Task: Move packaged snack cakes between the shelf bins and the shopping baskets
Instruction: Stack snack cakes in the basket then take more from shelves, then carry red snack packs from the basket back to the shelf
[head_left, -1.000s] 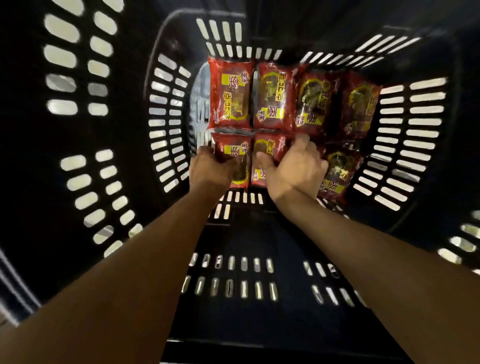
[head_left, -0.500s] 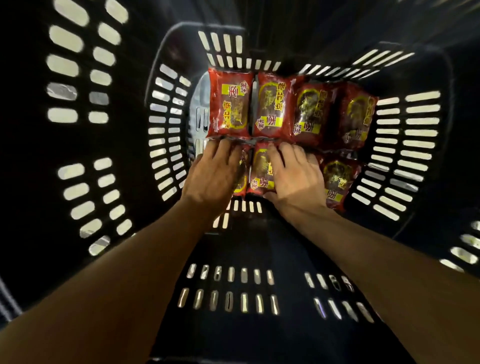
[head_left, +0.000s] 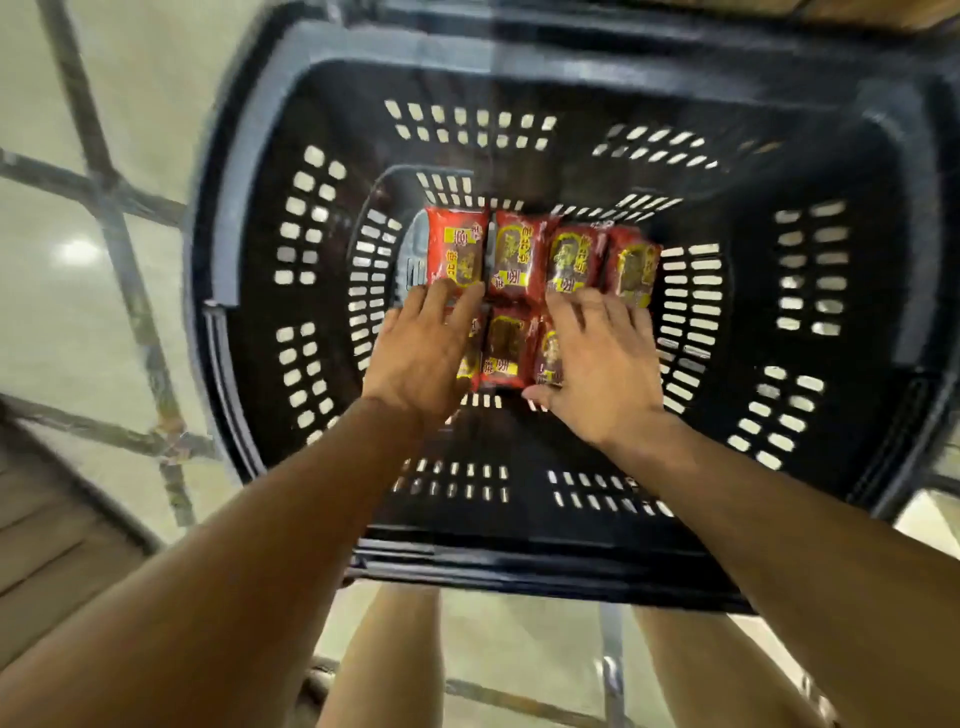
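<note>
We look down into a deep black shopping basket (head_left: 249, 218) with many small slots in its walls. At the bottom, in the middle of the frame, lie the snack cakes (head_left: 540, 254) in shiny red packs with yellow labels. Four packs sit side by side in a top row, touching each other. More packs lie in a row just below them, partly under our hands.

The yellow labels carry dark writing that looks like Chinese characters, but the picture is too blurred for us to read them or tell a brand.

Our left hand (head_left: 421, 353) lies flat on the lower left pack, fingers straight and spread, with the tips reaching the bottom edge of the top row. Our right hand (head_left: 602, 364) lies flat on the lower right packs in the same way, fingers straight, thumb pointing to the left. Neither hand curls around a pack.

One lower pack (head_left: 506, 348) shows between the two hands.

At the left of the frame we see a pale shiny floor (head_left: 62, 322). At the bottom of the frame are our bare legs (head_left: 384, 660).
</note>
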